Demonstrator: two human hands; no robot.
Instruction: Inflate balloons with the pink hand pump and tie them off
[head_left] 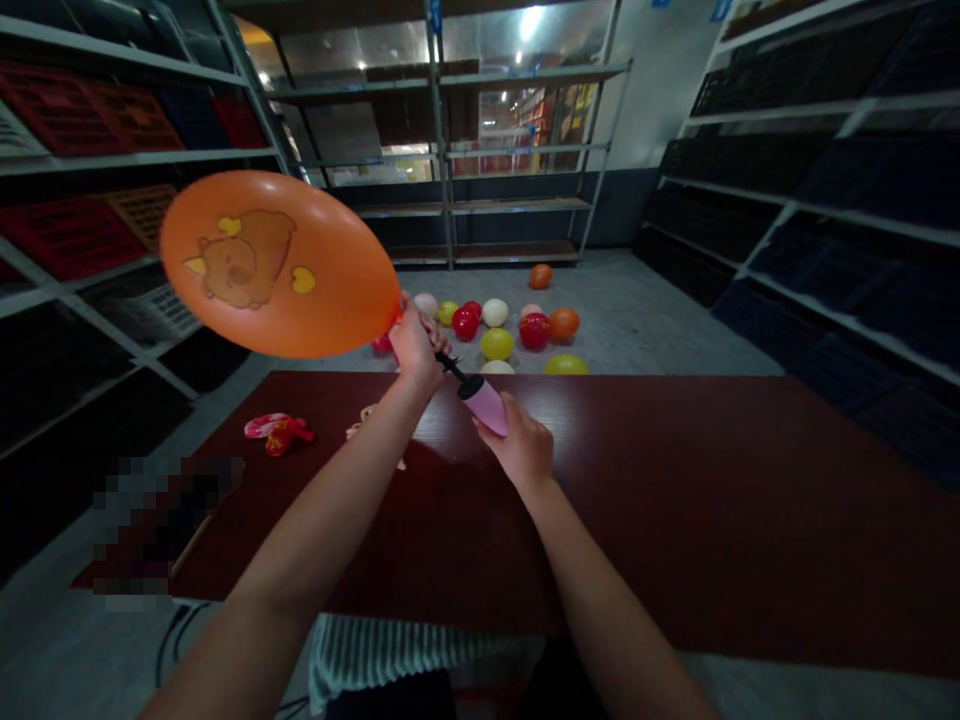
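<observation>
Neck of orange balloon (277, 265) hidden inside clenched left hand (415, 345); right hand (523, 445) fisted round pink pump (484, 400), above table (675, 480) far edge. Balloon print: cartoon animal, hearts, blurred.

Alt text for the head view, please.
The left hand pinches the neck of an inflated orange balloon on the nozzle of a pink hand pump, gripped by the right hand, above a dark red table. Inflated balloons lie on the floor beyond.
</observation>
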